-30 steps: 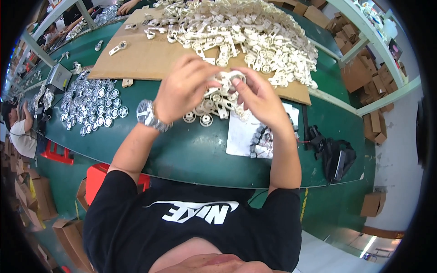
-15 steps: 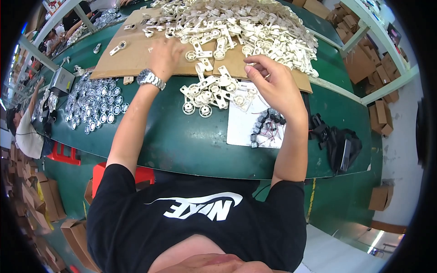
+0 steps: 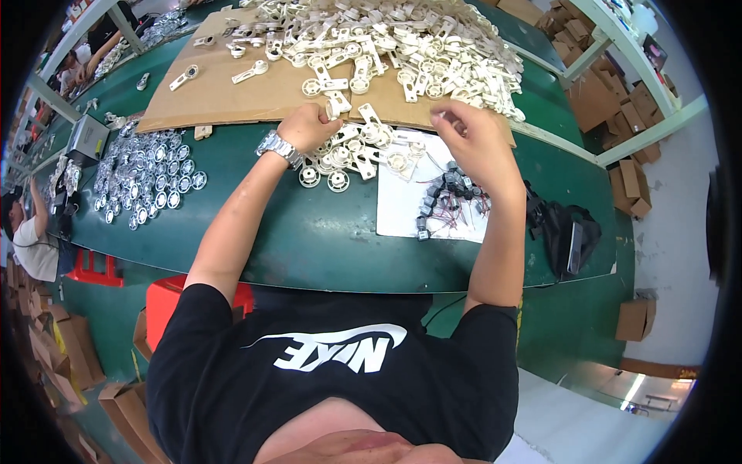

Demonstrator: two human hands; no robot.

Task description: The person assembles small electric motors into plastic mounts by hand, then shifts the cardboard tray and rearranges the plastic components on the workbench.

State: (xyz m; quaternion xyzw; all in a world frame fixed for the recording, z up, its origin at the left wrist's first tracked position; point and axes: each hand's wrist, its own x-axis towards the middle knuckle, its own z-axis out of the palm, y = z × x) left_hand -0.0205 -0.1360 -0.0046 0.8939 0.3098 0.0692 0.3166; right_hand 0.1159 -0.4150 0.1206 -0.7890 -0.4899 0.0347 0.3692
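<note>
My left hand point(image 3: 308, 125), with a metal watch on its wrist, is curled at the near edge of the cardboard sheet point(image 3: 232, 97), its fingers closed on a white plastic part point(image 3: 334, 102). My right hand point(image 3: 478, 138) hovers over the white paper sheet point(image 3: 406, 209), fingers bent downward. What they hold, if anything, is hidden. Between the hands lies a small cluster of white round-ended parts point(image 3: 352, 153). Small dark motors with thin wires point(image 3: 452, 195) lie on the paper below my right hand.
A big heap of white plastic parts point(image 3: 386, 39) covers the far cardboard. Shiny round metal pieces point(image 3: 147, 178) and a grey box point(image 3: 89, 139) lie left on the green table point(image 3: 309, 240). A black bag point(image 3: 568, 232) sits right; a red stool point(image 3: 166, 301) and another person point(image 3: 31, 243) are left.
The hands, together over the small cluster a second ago, have parted. The left reached out onto the cardboard, then drew back to its near edge; the right stayed over the paper.
</note>
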